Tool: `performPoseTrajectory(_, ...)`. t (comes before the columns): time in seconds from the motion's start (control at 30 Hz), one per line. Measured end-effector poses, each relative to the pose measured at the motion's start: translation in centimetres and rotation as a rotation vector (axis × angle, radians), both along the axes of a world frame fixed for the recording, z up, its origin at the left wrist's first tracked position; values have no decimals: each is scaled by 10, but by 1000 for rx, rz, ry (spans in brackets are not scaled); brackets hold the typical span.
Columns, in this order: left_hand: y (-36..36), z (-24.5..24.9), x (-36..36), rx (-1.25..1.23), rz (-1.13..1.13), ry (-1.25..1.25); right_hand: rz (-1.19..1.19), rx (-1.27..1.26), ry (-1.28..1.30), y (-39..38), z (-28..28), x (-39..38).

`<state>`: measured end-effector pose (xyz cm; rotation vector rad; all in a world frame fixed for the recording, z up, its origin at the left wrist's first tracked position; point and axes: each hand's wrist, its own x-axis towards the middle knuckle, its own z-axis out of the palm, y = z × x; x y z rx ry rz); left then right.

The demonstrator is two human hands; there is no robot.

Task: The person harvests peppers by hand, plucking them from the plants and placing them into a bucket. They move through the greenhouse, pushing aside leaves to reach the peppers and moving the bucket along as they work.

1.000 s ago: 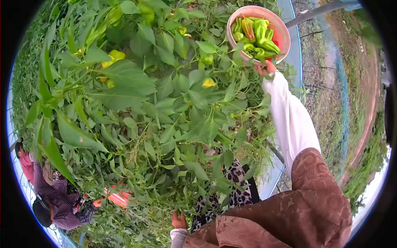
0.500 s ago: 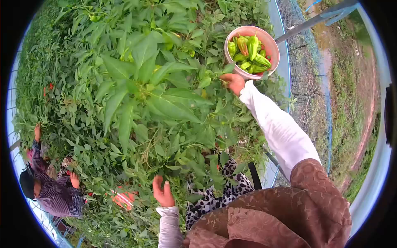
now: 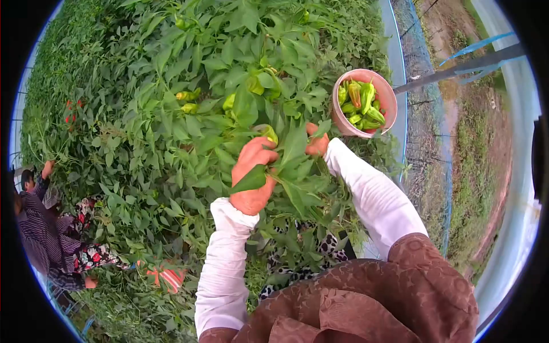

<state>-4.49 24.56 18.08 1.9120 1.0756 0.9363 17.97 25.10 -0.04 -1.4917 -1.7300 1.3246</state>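
Note:
My left hand [image 3: 251, 178] is among the leaves at the middle of the head view, fingers curled at a yellow-green pepper [image 3: 267, 133] on the plant. A leaf [image 3: 250, 179] crosses the back of this hand. To its right, my right hand [image 3: 317, 143] is bent in among the foliage, with its fingers drawn together. Leaves partly cover those fingers, and whatever they hold cannot be made out. Just beyond the right hand, a pink bucket [image 3: 350, 130] contains several green peppers [image 3: 369, 97], one of them partly orange, with red ones beneath.
More peppers [image 3: 189, 107] hang on the plants to the left. A co-worker [image 3: 48, 228] crouches among plants at far left, near a red-and-white striped object [image 3: 170, 278]. A grey pole [image 3: 457, 71] and blue netting [image 3: 432, 114] border the right side.
My left hand has moved up and right into the leaves, to the pepper. My right hand has shifted slightly down and left. The view has shifted, and the co-worker's posture differs.

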Motion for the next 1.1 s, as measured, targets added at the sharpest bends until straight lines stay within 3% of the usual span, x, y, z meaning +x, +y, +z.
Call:
performPoseTrajectory(0.03,-15,-10,-4,5,23,19,-43,-246,209,-3,22,-5)
performPoseTrajectory(0.07,-31,-22,-10,8,46,39,-35,-265,197,-7,18,-6)
performPoseTrajectory(0.13,-50,-24,-21,-42,64,86,43,-178,-130,-20,-2,-3)
performPoseTrajectory(0.23,-66,-10,-30,-98,122,161,230,-448,-502,-6,9,-15)
performPoseTrajectory(0.27,-67,-5,-33,-105,167,187,311,-374,-648,1,13,-27)
performPoseTrajectory(0.37,-76,-1,-52,-189,265,182,240,-546,-713,15,54,-37)
performPoseTrajectory(0.4,-81,0,-58,-232,343,151,252,-556,-721,8,44,-35)
performPoseTrajectory(0.47,-84,4,-75,-242,366,178,89,-561,-484,4,12,-30)
performPoseTrajectory(0.6,-110,-4,-103,-315,423,85,156,-493,-574,4,9,-38)
performPoseTrajectory(0.67,-135,-23,-118,-525,561,66,253,-438,-701,3,15,-38)
performPoseTrajectory(0.77,-159,-31,-133,-523,600,25,319,-261,-804,-1,11,-34)
performPoseTrajectory(0.8,-170,-33,-135,-530,613,-5,312,-162,-830,-4,4,-30)
performPoseTrajectory(0.83,-178,-35,-131,-592,681,-206,277,-58,-842,-5,-4,-26)
performPoseTrajectory(0.87,-184,-37,-132,-600,697,-205,220,47,-848,-5,-8,-27)
performPoseTrajectory(0.9,-191,-37,-134,-735,727,-327,57,134,-792,-9,-13,-30)
performPoseTrajectory(0.93,-195,-37,-134,-865,755,-454,75,128,-788,-12,-16,-30)
performPoseTrajectory(1.0,-189,-21,-130,-891,808,-429,-97,167,-671,-13,-2,-33)
performPoseTrajectory(1.03,-191,-22,-130,-975,883,-470,-103,149,-739,-16,7,-35)
performPoseTrajectory(1.1,-185,-17,-123,-1050,1037,-578,-22,22,-769,-5,60,-56)
